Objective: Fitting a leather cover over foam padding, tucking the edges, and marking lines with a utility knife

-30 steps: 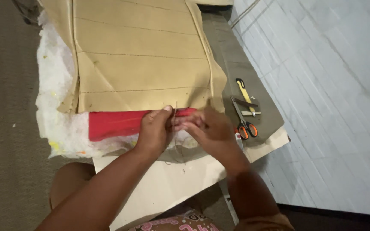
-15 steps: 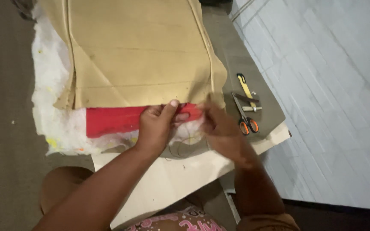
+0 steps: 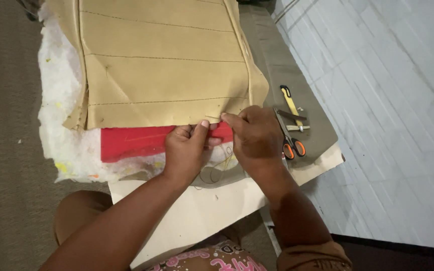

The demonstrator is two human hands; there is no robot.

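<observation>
While left hand [image 3: 189, 148] and right hand [image 3: 254, 133] pinch tan panel [image 3: 167, 65] edge, one scissors [image 3: 290, 140] nearby.

- Soft, even daylight, brightest on the pale whitewashed tiled floor [image 3: 377, 100] at right.
- Shadows are faint; no glare.
- The brown woven carpet [image 3: 6, 150] at left is dimmer.
- Focus is sharp, corners slightly stretched.

Floor: brown carpet [image 3: 6, 150] on the left, pale tiles [image 3: 388, 100] on the right. On the carpet, a sheet of white fluffy wadding [image 3: 61, 135] under a tan stitched leatherette panel [image 3: 161, 60]. A grey-green cloth [image 3: 282, 70] and a cream paper sheet [image 3: 202, 211] lie beside them. On the cloth: orange-handled scissors [image 3: 290, 140], a yellow utility knife [image 3: 290, 100].
</observation>
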